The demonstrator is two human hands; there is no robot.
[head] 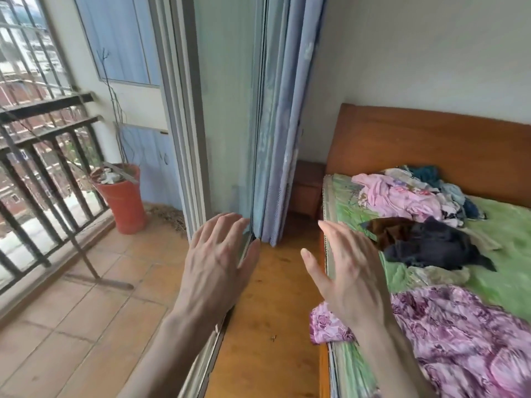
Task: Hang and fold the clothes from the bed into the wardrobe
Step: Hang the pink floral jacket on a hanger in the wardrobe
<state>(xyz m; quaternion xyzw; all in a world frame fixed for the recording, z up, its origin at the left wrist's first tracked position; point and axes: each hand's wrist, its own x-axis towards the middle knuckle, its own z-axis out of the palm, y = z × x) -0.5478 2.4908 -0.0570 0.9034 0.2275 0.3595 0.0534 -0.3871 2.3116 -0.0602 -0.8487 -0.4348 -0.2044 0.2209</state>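
Left hand [218, 262], right hand [344, 265]: fingers spread, holding nothing.

Wooden bed [425, 133] with green cover [505, 225], pink heap [402, 196] near the headboard, dark garment [431, 245] mid-bed, purple floral cloth [459, 340] over the near edge

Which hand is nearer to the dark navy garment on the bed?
Right. The right hand is open just beside the dark navy garment, at the bed's edge; the left hand is further away, by the door frame.
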